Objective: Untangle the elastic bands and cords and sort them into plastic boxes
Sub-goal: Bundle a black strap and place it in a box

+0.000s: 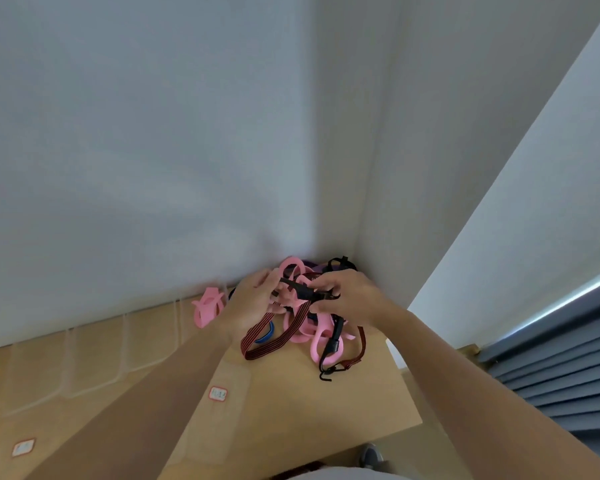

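Both hands are working at the tangle in the far corner of the wooden table [361, 403], head view only. Left hand [253, 306] is curling its fingers around a dark strap end, partly closed; exactly what is under the fingertips is blurred. Right hand [350, 299] is pinching closed on the black connector [305, 294] of the red-and-black striped cord [274, 336], thumb below, fingers above.

Tangle location: pink elastic bands [321, 341] are lying heaped against the wall corner, with a black hooked cord [331, 351] hanging down toward the table front and a blue band [265, 336] underneath the striped loop. One pink band [208, 306] is sitting apart to the left, in or beside a clear plastic box [94, 355]; cannot tell which.

Handling judgement: everything looks light and limp. Flat pink bands are probably stretchy and grippy, likely snagging on each other. Cords are soft along their length but stiff at hooks and connectors, so the hard ends are the sensible grip points; pulling mid-length would probably tighten knots.
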Action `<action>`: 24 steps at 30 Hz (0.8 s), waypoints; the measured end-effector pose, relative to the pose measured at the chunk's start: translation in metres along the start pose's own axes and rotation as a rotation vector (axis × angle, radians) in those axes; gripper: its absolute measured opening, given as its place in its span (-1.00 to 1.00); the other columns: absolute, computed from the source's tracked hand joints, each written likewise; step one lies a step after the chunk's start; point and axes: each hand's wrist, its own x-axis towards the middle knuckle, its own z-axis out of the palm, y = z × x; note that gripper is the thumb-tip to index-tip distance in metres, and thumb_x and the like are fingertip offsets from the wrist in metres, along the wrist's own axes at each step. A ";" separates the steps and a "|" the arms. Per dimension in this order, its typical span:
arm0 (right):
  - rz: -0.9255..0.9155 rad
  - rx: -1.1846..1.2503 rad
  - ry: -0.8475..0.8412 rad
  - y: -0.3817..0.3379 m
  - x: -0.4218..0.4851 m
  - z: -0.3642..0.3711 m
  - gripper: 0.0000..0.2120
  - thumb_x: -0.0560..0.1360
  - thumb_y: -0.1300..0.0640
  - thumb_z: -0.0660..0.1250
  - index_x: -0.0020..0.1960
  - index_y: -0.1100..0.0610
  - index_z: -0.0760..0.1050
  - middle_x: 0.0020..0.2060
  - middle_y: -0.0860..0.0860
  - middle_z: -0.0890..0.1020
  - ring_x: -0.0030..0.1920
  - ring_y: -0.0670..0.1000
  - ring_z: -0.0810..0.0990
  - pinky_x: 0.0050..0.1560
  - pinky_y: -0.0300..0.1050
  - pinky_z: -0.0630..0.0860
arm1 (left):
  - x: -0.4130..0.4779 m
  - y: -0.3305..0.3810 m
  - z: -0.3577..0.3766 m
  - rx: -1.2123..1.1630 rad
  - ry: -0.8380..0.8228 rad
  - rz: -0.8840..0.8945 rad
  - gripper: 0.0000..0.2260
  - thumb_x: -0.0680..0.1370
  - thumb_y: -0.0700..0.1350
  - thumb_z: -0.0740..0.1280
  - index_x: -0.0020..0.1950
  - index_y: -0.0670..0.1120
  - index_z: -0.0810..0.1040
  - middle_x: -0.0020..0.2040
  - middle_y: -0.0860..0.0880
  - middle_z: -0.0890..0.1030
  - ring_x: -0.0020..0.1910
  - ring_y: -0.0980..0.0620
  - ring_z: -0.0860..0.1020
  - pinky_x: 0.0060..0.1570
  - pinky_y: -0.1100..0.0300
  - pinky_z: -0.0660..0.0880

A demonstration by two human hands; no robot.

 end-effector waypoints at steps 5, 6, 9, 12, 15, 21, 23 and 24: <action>-0.064 -0.082 -0.120 -0.024 -0.002 -0.036 -0.89 0.43 -0.15 0.51 -0.23 -0.26 0.59 -0.12 -0.09 0.64 -0.08 0.00 0.61 -0.03 0.01 0.58 | -0.006 0.030 0.004 -0.016 0.121 0.060 -0.68 0.75 -0.06 0.14 -0.14 -0.18 0.44 -0.32 -0.06 0.50 -0.28 -0.13 0.57 -0.06 -0.06 0.59; -0.093 -0.070 -0.124 -0.030 -0.002 -0.041 -0.86 0.42 -0.13 0.51 -0.26 -0.21 0.58 -0.11 -0.01 0.62 -0.08 0.04 0.60 -0.03 0.05 0.56 | -0.006 0.037 0.005 0.006 0.133 0.096 -0.67 0.75 -0.06 0.13 -0.16 -0.16 0.42 -0.33 -0.08 0.46 -0.30 -0.12 0.52 -0.02 -0.12 0.57; -0.232 -0.028 -0.171 -0.047 -0.003 -0.057 -0.78 0.49 0.02 0.49 -0.18 0.16 0.60 -0.03 0.18 0.61 0.03 0.10 0.55 0.11 0.16 0.51 | -0.010 0.060 0.000 0.020 0.148 0.133 -0.71 0.72 -0.14 0.15 -0.18 -0.17 0.44 -0.40 -0.12 0.42 -0.35 -0.10 0.48 0.07 -0.20 0.59; -0.239 0.001 -0.240 -0.063 -0.004 -0.074 -0.85 0.59 0.08 0.41 -0.04 0.17 0.59 -0.07 0.16 0.66 -0.02 0.11 0.62 0.13 0.22 0.52 | -0.021 0.085 -0.007 0.104 0.091 0.142 -0.77 0.64 -0.10 0.24 -0.14 -0.15 0.60 -0.40 -0.12 0.48 -0.30 -0.10 0.57 0.07 -0.11 0.62; -0.297 0.044 -0.313 -0.081 -0.004 -0.090 -0.84 0.61 0.10 0.38 -0.07 0.18 0.55 -0.21 0.11 0.68 -0.19 0.01 0.60 0.01 0.17 0.54 | -0.032 0.110 -0.005 0.454 0.088 0.190 -0.59 0.54 0.14 0.28 -0.24 -0.20 0.52 -0.38 -0.05 0.43 -0.36 0.05 0.42 -0.20 0.01 0.45; -0.369 0.156 -0.360 -0.103 -0.002 -0.109 -0.80 0.64 0.08 0.36 -0.16 0.09 0.52 -0.38 -0.05 0.58 -0.28 -0.02 0.56 -0.08 0.00 0.51 | -0.042 0.142 0.010 0.405 -0.019 0.086 -0.56 0.66 0.14 0.15 -0.31 -0.10 0.46 -0.40 -0.11 0.44 -0.40 0.00 0.34 -0.17 0.02 0.34; -0.380 0.222 -0.357 -0.104 -0.001 -0.114 -0.78 0.64 0.04 0.36 -0.10 0.16 0.54 -0.40 -0.05 0.55 -0.32 -0.02 0.51 -0.15 -0.13 0.48 | -0.045 0.148 0.013 0.378 -0.028 0.100 -0.48 0.64 0.29 0.13 -0.37 -0.04 0.39 -0.44 0.01 0.34 -0.39 0.02 0.30 -0.10 0.03 0.33; -0.381 0.246 -0.348 -0.104 -0.001 -0.116 -0.70 0.62 0.00 0.36 -0.06 0.25 0.54 -0.41 -0.04 0.52 -0.35 -0.02 0.48 -0.20 -0.19 0.46 | -0.047 0.150 0.014 0.367 -0.027 0.113 -0.46 0.60 0.35 0.15 -0.42 0.00 0.38 -0.44 0.03 0.30 -0.36 0.02 0.30 -0.08 0.03 0.33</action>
